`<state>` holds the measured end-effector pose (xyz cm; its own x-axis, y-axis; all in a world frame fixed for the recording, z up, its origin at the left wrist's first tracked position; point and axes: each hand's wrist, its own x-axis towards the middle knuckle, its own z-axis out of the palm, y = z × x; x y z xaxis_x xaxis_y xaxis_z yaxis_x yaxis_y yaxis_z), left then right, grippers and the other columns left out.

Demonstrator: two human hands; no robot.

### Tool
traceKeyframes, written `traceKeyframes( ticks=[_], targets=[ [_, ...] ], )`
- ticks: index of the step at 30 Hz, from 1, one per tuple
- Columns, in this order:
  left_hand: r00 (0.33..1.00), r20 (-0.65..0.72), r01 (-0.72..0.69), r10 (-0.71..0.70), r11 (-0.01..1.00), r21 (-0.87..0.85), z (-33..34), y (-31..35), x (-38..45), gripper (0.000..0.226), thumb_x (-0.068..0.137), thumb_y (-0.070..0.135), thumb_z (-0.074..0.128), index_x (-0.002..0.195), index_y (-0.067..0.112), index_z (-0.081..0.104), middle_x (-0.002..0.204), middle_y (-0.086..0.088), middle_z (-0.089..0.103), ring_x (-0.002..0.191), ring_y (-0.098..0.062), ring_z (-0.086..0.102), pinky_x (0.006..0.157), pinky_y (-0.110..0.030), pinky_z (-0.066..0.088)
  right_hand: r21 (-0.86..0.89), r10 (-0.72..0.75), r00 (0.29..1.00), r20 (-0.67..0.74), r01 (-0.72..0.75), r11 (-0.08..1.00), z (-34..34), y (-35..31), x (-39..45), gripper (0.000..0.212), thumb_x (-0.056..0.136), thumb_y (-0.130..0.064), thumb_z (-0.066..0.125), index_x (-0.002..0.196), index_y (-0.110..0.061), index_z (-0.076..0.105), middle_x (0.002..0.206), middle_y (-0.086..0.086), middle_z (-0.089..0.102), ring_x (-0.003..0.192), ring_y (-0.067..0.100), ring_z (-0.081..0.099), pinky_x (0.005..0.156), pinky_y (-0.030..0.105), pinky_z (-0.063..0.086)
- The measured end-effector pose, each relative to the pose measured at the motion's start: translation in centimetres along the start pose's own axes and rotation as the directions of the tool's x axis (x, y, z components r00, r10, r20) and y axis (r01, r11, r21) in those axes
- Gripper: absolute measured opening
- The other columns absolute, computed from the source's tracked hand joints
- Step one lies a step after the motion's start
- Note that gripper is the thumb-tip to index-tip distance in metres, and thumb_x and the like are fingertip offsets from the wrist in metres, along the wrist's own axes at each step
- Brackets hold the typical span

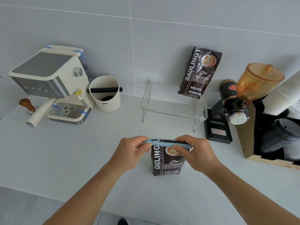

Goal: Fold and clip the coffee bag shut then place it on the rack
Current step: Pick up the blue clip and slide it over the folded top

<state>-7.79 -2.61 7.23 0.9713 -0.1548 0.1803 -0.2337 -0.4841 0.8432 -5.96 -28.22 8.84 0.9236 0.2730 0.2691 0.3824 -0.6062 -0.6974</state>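
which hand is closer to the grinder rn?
Right. The right hand pinches the right end of the blue clip on the coffee bag, just left of the black grinder. The left hand holds the clip's far end, farther away.

Pale tiled wall (97, 30) behind white counter (65, 159) (floor perhaps grey).
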Motion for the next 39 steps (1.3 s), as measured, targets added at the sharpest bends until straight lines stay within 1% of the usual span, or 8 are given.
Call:
traceKeyframes(
  ticks=[5, 8, 18, 22, 25, 28, 34, 39],
  targets=[
    [0.998, 0.06, -0.03, 0.026, 0.996, 0.083, -1.2, -0.1, 0.4, 0.012, 0.087, 0.021, 0.069, 0.098, 0.017, 0.074, 0.078, 0.004, 0.077, 0.077, -0.013, 0.071, 0.068, -0.028, 0.054, 0.018, 0.012, 0.997, 0.074, -0.013, 1.0, -0.3, 0.3, 0.2, 0.02, 0.08, -0.031, 0.076, 0.098, -0.023, 0.073, 0.077, -0.017, 0.07, 0.08, -0.009, 0.064, 0.06, 0.007, 0.049],
    [0.993, 0.111, -0.034, 0.024, 0.995, 0.088, -1.5, 0.0, 0.8, 0.013, 0.086, 0.024, 0.071, 0.098, 0.021, 0.074, 0.08, 0.008, 0.075, 0.081, -0.005, 0.068, 0.059, -0.016, 0.05, 0.062, 0.039, 0.995, 0.097, -0.046, 0.997, -0.3, 0.6, 0.1, 0.024, 0.079, -0.035, 0.076, 0.1, -0.024, 0.073, 0.08, -0.02, 0.07, 0.083, -0.008, 0.066, 0.06, 0.009, 0.051],
    [0.984, 0.152, -0.119, 0.096, 0.982, 0.147, -0.8, 1.6, 2.0, 0.024, 0.087, 0.028, 0.068, 0.11, 0.021, 0.072, 0.094, 0.006, 0.073, 0.083, -0.008, 0.062, 0.074, -0.017, 0.048, 0.121, 0.087, 0.982, 0.169, -0.108, 0.987, -2.1, 1.3, 0.1, 0.025, 0.082, -0.027, 0.075, 0.106, -0.025, 0.073, 0.093, -0.04, 0.066, 0.088, -0.006, 0.065, 0.074, 0.004, 0.045],
    [0.978, 0.154, -0.167, 0.14, 0.969, 0.183, 0.0, 2.4, 2.5, 0.02, 0.089, 0.027, 0.064, 0.104, 0.015, 0.071, 0.088, -0.001, 0.071, 0.079, -0.016, 0.061, 0.071, -0.03, 0.047, 0.107, 0.095, 0.987, 0.129, -0.109, 0.988, -2.2, 1.7, 0.1, 0.02, 0.082, -0.024, 0.075, 0.102, -0.018, 0.075, 0.08, -0.039, 0.067, 0.081, -0.004, 0.065, 0.064, 0.006, 0.045],
    [0.973, 0.142, -0.21, 0.183, 0.955, 0.21, 0.2, 2.5, 2.5, 0.014, 0.091, 0.021, 0.064, 0.098, 0.011, 0.07, 0.078, -0.005, 0.067, 0.071, -0.021, 0.057, 0.067, -0.034, 0.045, 0.095, 0.084, 0.993, 0.079, -0.091, 0.991, -1.8, 1.4, 0.1, 0.013, 0.084, -0.023, 0.074, 0.096, -0.02, 0.076, 0.079, -0.021, 0.072, 0.071, 0.013, 0.066, 0.053, 0.022, 0.049],
    [0.97, 0.144, -0.222, 0.194, 0.951, 0.214, 0.1, 2.6, 2.5, 0.013, 0.091, 0.021, 0.063, 0.093, 0.01, 0.071, 0.072, -0.005, 0.064, 0.067, -0.021, 0.054, 0.063, -0.033, 0.044, 0.116, 0.065, 0.996, 0.061, -0.072, 0.991, -1.5, 1.2, 0.0, 0.007, 0.084, -0.02, 0.073, 0.091, -0.021, 0.075, 0.074, -0.022, 0.07, 0.068, 0.002, 0.064, 0.05, 0.011, 0.042],
    [0.991, 0.12, 0.065, -0.06, 0.997, -0.036, 0.4, 1.6, 2.5, 0.019, 0.083, 0.022, 0.074, 0.1, 0.031, 0.072, 0.09, 0.015, 0.074, 0.089, -0.001, 0.066, 0.074, -0.007, 0.045, 0.296, 0.187, 0.96, 0.21, -0.245, 0.923, -1.3, 2.1, 0.1, 0.022, 0.082, -0.025, 0.075, 0.101, -0.035, 0.07, 0.099, -0.017, 0.073, 0.096, 0.007, 0.069, 0.08, 0.017, 0.054],
    [0.936, 0.223, 0.333, -0.271, 0.885, -0.324, 1.3, -0.4, 1.8, 0.041, 0.069, 0.014, 0.082, 0.099, 0.039, 0.071, 0.096, 0.009, 0.077, 0.091, -0.018, 0.073, 0.082, -0.031, 0.057, 0.17, 0.267, 0.878, 0.397, -0.356, 0.919, -0.6, 4.4, -0.4, 0.053, 0.074, -0.027, 0.078, 0.119, -0.046, 0.057, 0.116, -0.02, 0.067, 0.113, 0.002, 0.059, 0.091, 0.032, 0.051]
  ],
)
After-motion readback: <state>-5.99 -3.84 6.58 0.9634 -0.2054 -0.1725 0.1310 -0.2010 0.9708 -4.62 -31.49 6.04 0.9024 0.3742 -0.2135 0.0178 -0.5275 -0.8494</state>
